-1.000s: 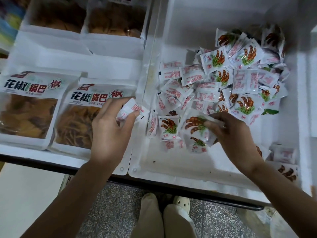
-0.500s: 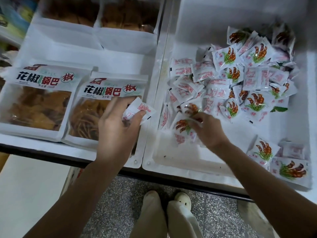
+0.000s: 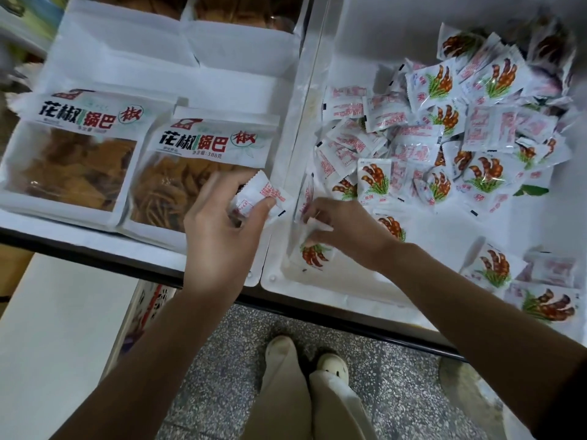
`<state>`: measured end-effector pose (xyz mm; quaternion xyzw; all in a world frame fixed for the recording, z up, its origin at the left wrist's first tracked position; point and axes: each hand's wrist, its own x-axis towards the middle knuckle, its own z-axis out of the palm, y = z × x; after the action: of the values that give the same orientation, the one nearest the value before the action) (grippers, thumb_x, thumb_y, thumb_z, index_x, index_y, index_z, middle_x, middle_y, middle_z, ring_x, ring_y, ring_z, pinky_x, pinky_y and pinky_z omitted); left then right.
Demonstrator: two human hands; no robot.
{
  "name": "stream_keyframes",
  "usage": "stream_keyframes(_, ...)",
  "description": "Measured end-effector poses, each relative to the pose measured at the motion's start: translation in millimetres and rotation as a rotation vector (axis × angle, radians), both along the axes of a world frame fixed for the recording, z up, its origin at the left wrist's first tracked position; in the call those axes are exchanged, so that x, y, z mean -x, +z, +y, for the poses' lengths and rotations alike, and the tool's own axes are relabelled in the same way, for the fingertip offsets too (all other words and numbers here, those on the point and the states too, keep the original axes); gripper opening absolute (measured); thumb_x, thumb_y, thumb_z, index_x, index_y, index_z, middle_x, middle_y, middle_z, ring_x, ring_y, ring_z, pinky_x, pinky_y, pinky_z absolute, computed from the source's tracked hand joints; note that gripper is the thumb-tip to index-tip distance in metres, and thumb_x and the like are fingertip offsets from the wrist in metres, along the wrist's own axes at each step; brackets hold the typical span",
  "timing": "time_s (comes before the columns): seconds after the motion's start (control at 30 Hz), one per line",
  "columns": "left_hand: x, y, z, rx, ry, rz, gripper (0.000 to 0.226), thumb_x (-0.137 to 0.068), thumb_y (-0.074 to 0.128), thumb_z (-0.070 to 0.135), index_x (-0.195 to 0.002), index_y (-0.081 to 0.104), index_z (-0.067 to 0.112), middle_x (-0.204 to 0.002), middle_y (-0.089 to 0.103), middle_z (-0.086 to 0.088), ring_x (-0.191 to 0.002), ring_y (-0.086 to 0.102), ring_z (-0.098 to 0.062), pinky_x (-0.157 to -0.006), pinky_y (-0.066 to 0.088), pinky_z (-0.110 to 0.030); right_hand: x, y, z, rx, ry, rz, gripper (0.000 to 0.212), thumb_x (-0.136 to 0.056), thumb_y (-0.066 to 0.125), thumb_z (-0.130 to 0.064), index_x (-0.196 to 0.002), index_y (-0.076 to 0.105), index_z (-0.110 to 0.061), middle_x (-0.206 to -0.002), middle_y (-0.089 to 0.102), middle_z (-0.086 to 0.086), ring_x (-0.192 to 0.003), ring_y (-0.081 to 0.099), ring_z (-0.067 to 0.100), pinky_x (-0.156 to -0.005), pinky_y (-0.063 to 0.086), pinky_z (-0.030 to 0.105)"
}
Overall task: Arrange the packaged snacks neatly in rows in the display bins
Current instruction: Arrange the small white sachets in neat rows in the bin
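Hands low over the shelf: the left hand [image 3: 219, 230] hovers over the seam between the two bins, thumb and fingertips clamped on a small white plastic sachet with red print [image 3: 265, 195]. The sachet is text side up, above the corner of a large clear-windowed bag of golden crisps [image 3: 203, 173] in the white plastic left bin [image 3: 127, 58]. The right hand [image 3: 349, 233] is down inside the white plastic right bin [image 3: 333, 290], at its near-left corner. Its fingers are curled and pinched on a white packet printed with a red-brown and green picture [image 3: 314, 255], low near the left wall; whether that grip takes one packet or two, I cannot tell. Behind it a loose heap of matching small packets [image 3: 444, 138] sprawls across the middle and far right of the bin, some picture-up, some text-up, in no order. A few stray packets [image 3: 514, 281] sit in the near-right corner. My read: this is the very start of a row, with the first packets being seated along the left wall and nearly all the job ahead. The next move, as I judge it, calls for setting the pinched packet square to the wall, picture up. Then the left hand's sachet comes across, gets flipped to match and is tucked just beside it. The wrappers look light and slippery, so a loose row could fan out.
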<state>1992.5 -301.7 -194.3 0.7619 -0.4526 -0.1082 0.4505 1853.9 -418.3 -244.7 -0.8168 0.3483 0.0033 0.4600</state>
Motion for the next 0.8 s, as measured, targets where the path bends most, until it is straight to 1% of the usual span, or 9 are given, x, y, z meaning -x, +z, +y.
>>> stream_keyframes(0.1,1.2,1.9,1.8,0.012,0.005,0.011,0.023,-0.084,0.07,0.012,-0.106,0.065,0.009,-0.093,0.059,0.003,-0.077,0.055,-0.013,-0.064,0.047,-0.023,4.4,-10.9,-2.1,-0.018,-0.222,0.035,0.034,-0.076,0.077,-0.021,-0.103,0.055,-0.018,-0.095,0.064,-0.005,-0.089,0.061,0.012,-0.08,0.052,0.03)
stream_keyframes(0.17,1.4,1.8,2.5,0.012,0.018,0.01,0.022,-0.084,0.07,0.011,-0.106,0.065,0.008,-0.093,0.058,0.005,-0.079,0.054,-0.008,-0.066,0.046,-0.019,8.7,-12.6,-0.9,0.013,-0.237,0.047,0.026,-0.081,0.072,-0.017,-0.101,0.056,-0.017,-0.093,0.061,-0.007,-0.09,0.06,0.011,-0.081,0.051,0.024)
stream_keyframes(0.23,2.1,0.5,3.1,0.014,0.026,0.007,0.023,-0.084,0.07,0.011,-0.106,0.065,0.008,-0.095,0.059,0.004,-0.081,0.055,-0.006,-0.069,0.046,-0.02,9.1,-11.2,-2.0,-0.023,-0.251,0.016,0.019,-0.083,0.068,-0.007,-0.095,0.056,-0.017,-0.09,0.061,-0.005,-0.085,0.06,0.01,-0.072,0.052,0.016)
stream_keyframes(0.3,3.6,-0.4,3.1,0.012,0.031,0.024,0.023,-0.084,0.071,0.011,-0.105,0.065,0.009,-0.095,0.059,0.003,-0.083,0.055,-0.006,-0.071,0.047,-0.024,5.9,-8.5,-6.1,-0.155,-0.272,-0.032,0.021,-0.083,0.065,0.002,-0.088,0.056,-0.016,-0.092,0.064,0.004,-0.082,0.063,0.012,-0.062,0.055,0.017)
stream_keyframes(0.37,5.4,-1.1,2.7,0.009,0.033,0.035,0.023,-0.084,0.071,0.011,-0.106,0.065,0.009,-0.096,0.059,0.002,-0.085,0.056,-0.009,-0.072,0.048,-0.027,1.8,-9.2,-6.6,-0.203,-0.205,-0.013,0.019,-0.083,0.064,0.004,-0.087,0.058,-0.014,-0.095,0.065,0.007,-0.084,0.064,0.014,-0.063,0.057,0.02)
stream_keyframes(0.5,9.4,-1.4,1.8,0.004,0.045,0.052,0.026,-0.083,0.071,0.012,-0.108,0.065,0.009,-0.097,0.059,0.003,-0.087,0.057,-0.009,-0.073,0.049,-0.028,2.0,-15.5,1.7,-0.069,-0.104,0.029,0.015,-0.086,0.063,-0.002,-0.097,0.06,-0.01,-0.088,0.058,-0.005,-0.087,0.06,0.012,-0.069,0.052,0.014)
stream_keyframes(0.57,10.6,-0.3,0.8,0.011,0.043,0.063,0.026,-0.083,0.071,0.012,-0.108,0.065,0.01,-0.098,0.059,0.004,-0.089,0.057,-0.007,-0.074,0.05,-0.028,5.1,-16.3,1.1,-0.057,-0.116,-0.008,0.021,-0.083,0.067,-0.005,-0.102,0.059,-0.011,-0.092,0.059,-0.006,-0.091,0.06,0.012,-0.079,0.052,0.02)
stream_keyframes(0.7,12.7,1.5,-0.9,0.021,0.032,0.061,0.025,-0.083,0.071,0.012,-0.107,0.065,0.012,-0.096,0.058,0.007,-0.087,0.058,-0.007,-0.071,0.051,-0.029,8.8,-15.6,-0.1,-0.08,0.003,0.028,0.045,-0.075,0.076,-0.012,-0.115,0.055,-0.013,-0.103,0.055,-0.009,-0.096,0.053,0.005,-0.082,0.044,0.012)
stream_keyframes(0.8,14.5,0.7,-1.7,0.012,0.027,0.056,0.025,-0.083,0.071,0.013,-0.108,0.065,0.012,-0.098,0.061,0.003,-0.088,0.059,-0.009,-0.072,0.052,-0.033,8.7,-17.4,1.1,0.003,0.015,0.016,0.046,-0.075,0.076,-0.01,-0.116,0.054,-0.014,-0.114,0.059,-0.003,-0.099,0.051,0.007,-0.089,0.046,0.022)
